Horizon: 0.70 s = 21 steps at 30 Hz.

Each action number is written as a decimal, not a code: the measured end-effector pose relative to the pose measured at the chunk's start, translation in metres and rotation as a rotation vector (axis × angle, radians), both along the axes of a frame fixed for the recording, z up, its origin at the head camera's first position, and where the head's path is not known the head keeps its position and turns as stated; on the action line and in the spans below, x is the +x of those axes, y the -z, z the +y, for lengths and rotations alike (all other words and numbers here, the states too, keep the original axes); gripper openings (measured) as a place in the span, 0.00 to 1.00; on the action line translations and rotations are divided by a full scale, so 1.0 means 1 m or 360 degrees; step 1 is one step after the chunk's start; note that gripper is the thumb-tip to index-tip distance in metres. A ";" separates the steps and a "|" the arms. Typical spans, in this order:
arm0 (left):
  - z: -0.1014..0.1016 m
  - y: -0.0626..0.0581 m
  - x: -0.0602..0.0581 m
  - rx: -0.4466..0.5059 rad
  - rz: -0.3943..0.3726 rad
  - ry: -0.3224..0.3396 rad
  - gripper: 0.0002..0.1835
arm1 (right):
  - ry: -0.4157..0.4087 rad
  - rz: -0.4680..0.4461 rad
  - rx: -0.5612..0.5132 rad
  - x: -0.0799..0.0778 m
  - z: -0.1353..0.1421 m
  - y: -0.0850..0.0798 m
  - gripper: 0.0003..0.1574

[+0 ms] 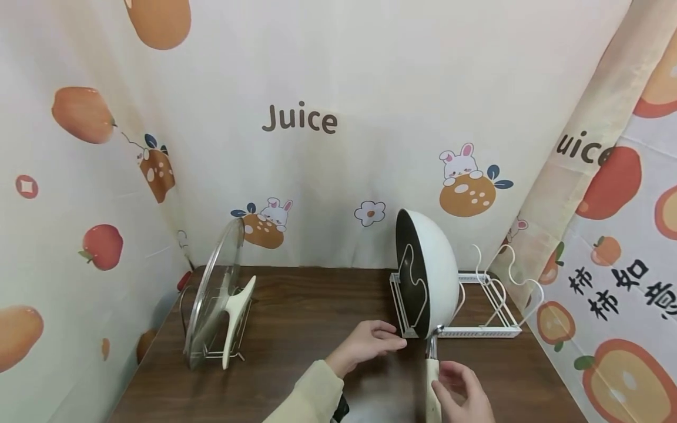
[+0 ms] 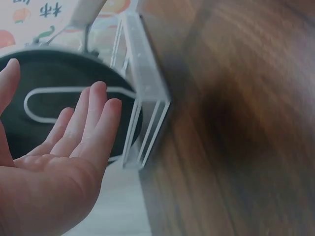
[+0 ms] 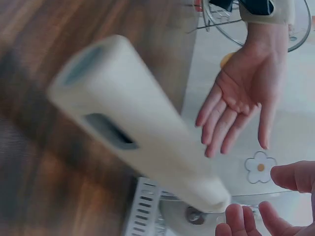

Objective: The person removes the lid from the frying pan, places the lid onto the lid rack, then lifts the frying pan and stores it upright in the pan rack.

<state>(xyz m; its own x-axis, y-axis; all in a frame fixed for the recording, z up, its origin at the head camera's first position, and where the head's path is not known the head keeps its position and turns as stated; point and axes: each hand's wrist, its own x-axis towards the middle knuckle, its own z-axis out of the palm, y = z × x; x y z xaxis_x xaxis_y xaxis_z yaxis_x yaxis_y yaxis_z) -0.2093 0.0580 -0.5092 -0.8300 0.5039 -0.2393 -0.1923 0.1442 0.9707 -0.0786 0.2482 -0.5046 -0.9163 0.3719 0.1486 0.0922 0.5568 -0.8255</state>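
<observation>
A white frying pan point(image 1: 438, 264) with a dark inside stands on its edge in a white wire rack point(image 1: 478, 332), its cream handle point(image 1: 432, 385) pointing toward me. Beside that handle on the right is my right hand point(image 1: 466, 392), thumb and fingers spread apart; in the right wrist view a gap shows between them and the handle point(image 3: 142, 128). My left hand point(image 1: 370, 342) is at the rack's front left corner, palm turned toward the pan. Its fingers are fairly straight and hold nothing, and they overlap the pan's dark inside point(image 2: 54, 73) in the left wrist view.
On the left of the brown wooden table point(image 1: 312, 305), a glass lid point(image 1: 214, 294) with a cream handle point(image 1: 238, 311) stands upright in a small wire stand point(image 1: 240, 352). Curved white dividers point(image 1: 529, 282) rise at the rack's right. Printed curtains point(image 1: 338, 176) surround the table.
</observation>
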 end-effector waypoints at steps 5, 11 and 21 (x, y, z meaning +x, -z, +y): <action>-0.017 -0.007 -0.005 -0.0078 0.0103 -0.0058 0.24 | 0.0021 0.0055 0.0021 -0.010 -0.007 -0.012 0.20; -0.037 -0.018 -0.009 -0.0102 0.0169 -0.0078 0.25 | -0.0091 0.0261 -0.0007 -0.024 -0.017 -0.019 0.17; -0.063 -0.030 -0.016 -0.0088 0.0296 -0.0169 0.27 | -0.0170 0.0363 0.0041 -0.045 -0.033 -0.039 0.14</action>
<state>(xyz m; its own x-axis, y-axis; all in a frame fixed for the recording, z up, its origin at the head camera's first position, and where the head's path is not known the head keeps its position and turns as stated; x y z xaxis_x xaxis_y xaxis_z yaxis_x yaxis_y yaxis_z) -0.2253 -0.0053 -0.4790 -0.9100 0.4019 -0.1020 -0.0276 0.1867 0.9820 -0.1232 0.2154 -0.4655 -0.8919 0.2681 0.3641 -0.1553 0.5746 -0.8036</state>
